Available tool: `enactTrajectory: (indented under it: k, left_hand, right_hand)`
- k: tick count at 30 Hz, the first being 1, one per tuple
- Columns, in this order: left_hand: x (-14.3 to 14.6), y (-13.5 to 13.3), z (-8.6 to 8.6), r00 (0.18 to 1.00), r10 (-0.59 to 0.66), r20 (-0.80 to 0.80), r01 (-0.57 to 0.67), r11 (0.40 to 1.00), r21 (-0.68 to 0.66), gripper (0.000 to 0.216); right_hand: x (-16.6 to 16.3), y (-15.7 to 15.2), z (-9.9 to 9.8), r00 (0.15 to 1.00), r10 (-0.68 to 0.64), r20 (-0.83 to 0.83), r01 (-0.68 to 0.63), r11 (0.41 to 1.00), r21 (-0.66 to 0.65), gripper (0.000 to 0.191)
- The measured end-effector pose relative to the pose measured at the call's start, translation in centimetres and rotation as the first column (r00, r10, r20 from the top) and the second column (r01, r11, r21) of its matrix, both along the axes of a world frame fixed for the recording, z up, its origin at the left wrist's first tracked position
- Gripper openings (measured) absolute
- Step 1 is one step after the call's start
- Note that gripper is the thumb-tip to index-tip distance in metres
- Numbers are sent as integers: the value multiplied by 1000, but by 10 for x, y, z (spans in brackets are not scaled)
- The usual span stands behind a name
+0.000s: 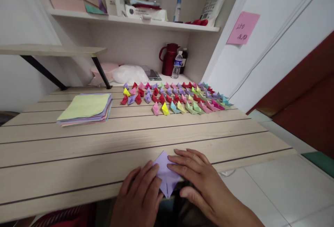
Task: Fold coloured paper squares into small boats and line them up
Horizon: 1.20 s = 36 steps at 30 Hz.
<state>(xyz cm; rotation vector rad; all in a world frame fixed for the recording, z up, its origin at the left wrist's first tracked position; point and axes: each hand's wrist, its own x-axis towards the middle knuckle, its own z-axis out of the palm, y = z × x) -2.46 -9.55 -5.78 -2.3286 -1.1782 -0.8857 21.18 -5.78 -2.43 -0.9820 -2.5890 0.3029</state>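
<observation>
A folded purple paper (165, 171) lies at the near edge of the wooden table (104, 147), its lower tip hanging over the edge. My left hand (139, 194) rests on its left side with fingers stretched flat. My right hand (199, 180) presses flat on its right side, fingertips on the paper and thumb below. Farther back stand rows of several small folded paper boats (177, 98) in many colours. A stack of coloured paper sheets (85, 108), pale green on top, lies at the left.
Behind the table is an alcove with a red jug (169, 58), a water bottle (177, 65), a pink bowl (104, 72) and a white bag (129, 74). A shelf (135, 22) above holds boxes and a glue bottle. A pink note (242, 27) sticks on the white wall.
</observation>
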Motion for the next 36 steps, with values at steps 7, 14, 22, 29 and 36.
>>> enactTrajectory:
  k: [7, 14, 22, 29, 36]
  left_hand:
    - [12, -5, -26, 984, 100, 151, -93, 994, -55, 22]
    - [15, -9, -31, 982, 108, 157, -101, 994, -52, 29]
    - [16, -12, -35, 968, 144, 206, -149, 989, 10, 33]
    - [20, -6, -27, 988, 147, 53, -148, 989, 5, 39]
    - [31, -3, -28, 968, 250, -7, -250, 968, -31, 45]
  right_hand:
    - [-20, 2, -2, 971, -169, -170, 167, 986, -27, 12]
    - [-30, 2, -5, 921, -335, -201, 333, 942, -42, 9]
    - [-36, 5, -8, 904, -386, -187, 395, 919, 13, 9]
    - [-34, 6, -10, 911, -376, -172, 383, 924, 12, 10]
    - [-12, -4, -20, 913, -290, -288, 337, 932, 129, 48]
